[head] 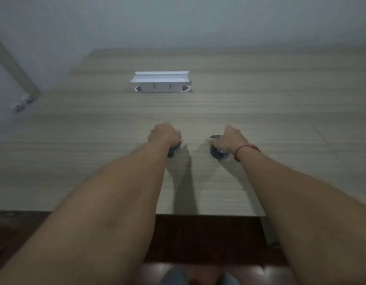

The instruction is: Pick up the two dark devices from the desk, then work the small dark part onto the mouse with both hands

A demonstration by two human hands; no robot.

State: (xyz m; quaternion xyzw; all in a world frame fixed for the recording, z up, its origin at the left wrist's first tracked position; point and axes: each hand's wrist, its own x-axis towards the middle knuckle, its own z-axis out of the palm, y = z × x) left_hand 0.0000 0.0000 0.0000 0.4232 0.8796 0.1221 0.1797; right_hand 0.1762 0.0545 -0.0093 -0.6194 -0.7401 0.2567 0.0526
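Left hand (164, 133) grips a dark object (172, 150); right hand (229, 140) curls round a glass (219, 150). Next, probably, bring the 2 together steadily.

I see a pale wood-grain table (260, 112). A white socket box (160, 84) with its lid raised sits toward the far middle of it. Nearer me, a small dark object (172, 152) and a round dark object (218, 152) lie on it.

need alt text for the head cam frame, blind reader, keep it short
Two bare forearms reach over a wood-grain table: the left hand grips a small dark object, and the right hand, a red string at its wrist, holds a clear glass. Farther back sits a white pop-up socket box, lid raised.
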